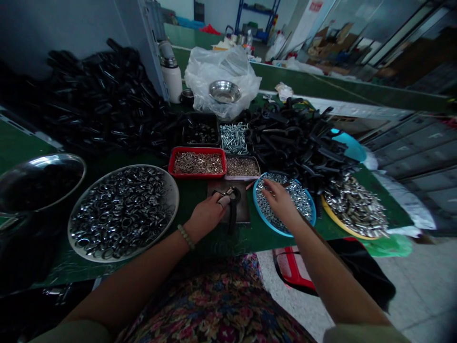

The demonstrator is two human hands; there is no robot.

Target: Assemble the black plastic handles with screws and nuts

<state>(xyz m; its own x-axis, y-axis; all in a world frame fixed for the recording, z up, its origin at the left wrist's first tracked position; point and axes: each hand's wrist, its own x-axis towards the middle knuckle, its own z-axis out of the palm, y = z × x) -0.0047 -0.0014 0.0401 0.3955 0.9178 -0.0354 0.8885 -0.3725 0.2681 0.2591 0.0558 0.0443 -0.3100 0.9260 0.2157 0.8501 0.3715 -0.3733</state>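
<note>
Left hand [209, 214] closed on ringed end of black part [232, 216], over metal plate [243, 209]. Right hand [278, 200] over blue tray [272, 229] of small metal pieces [302, 205]; cannot tell if fingertips hold any. Beyond plate, red tray [200, 176] of pins [197, 163]. Farther, steel bowl [224, 92].

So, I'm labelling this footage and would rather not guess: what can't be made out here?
All in the head view:
Whether the right hand pinches anything from the blue tray: blurred, too small.
How the left hand meets the black part: the hand itself hides it.
What the left metal bowl contains: too dark, cut off by the left edge.
Lettering on the red sign: too small.
</note>
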